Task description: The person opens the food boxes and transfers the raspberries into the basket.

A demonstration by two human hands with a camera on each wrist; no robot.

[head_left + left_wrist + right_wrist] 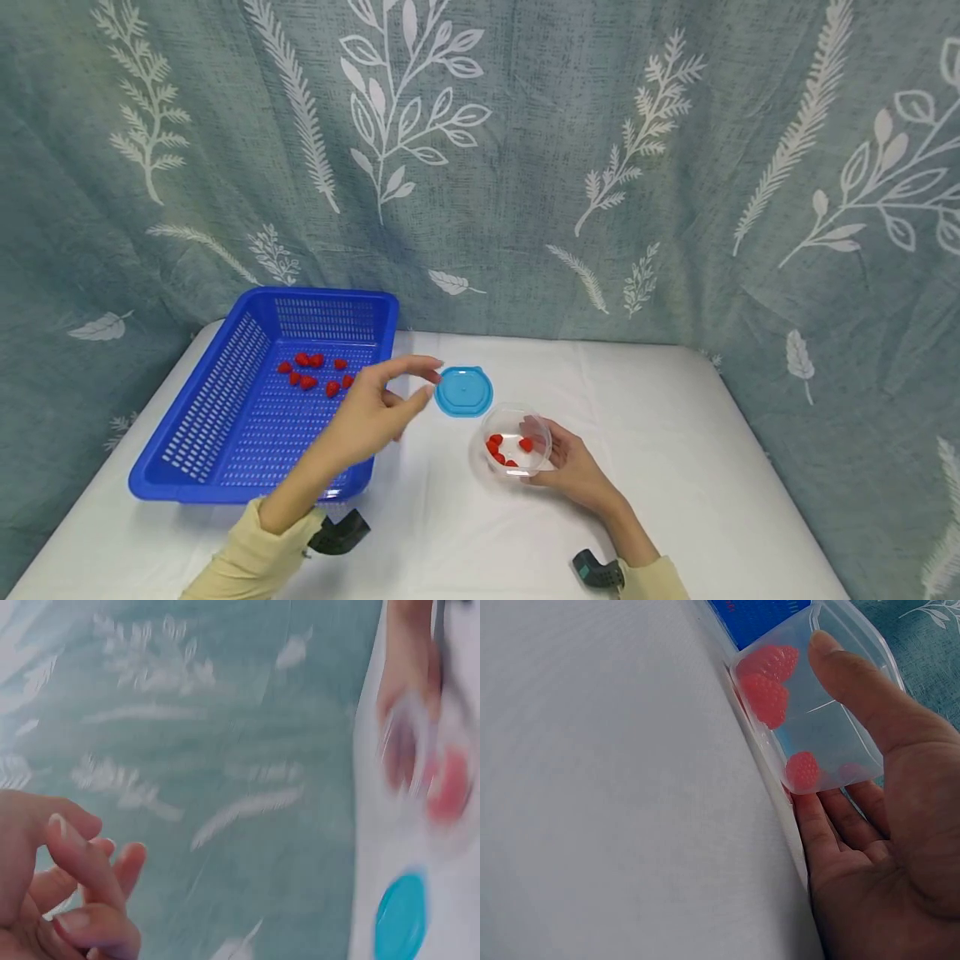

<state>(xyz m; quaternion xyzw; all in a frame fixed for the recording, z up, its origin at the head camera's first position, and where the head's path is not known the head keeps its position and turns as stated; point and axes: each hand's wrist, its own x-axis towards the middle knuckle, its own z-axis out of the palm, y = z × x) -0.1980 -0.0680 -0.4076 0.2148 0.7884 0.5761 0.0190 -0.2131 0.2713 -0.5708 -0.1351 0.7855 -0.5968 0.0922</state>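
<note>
A clear plastic container [508, 427] stands on the white tablecloth with several red raspberries [802, 771] inside. My right hand [573, 473] grips it from the right; in the right wrist view the thumb lies over the near wall and the other fingers are around its far side. My left hand [378, 408] hovers by the right side of the blue basket [330, 294], fingers loosely bent and nothing visible between them. Several more raspberries [308, 382] lie on the basket's floor. A round blue lid [465, 392] lies just behind the container.
White cloth covers the table [652, 417]. Behind it hangs a grey-green curtain [525, 167] with white leaf prints. Each wrist wears a black camera, such as the left wrist camera [339, 533].
</note>
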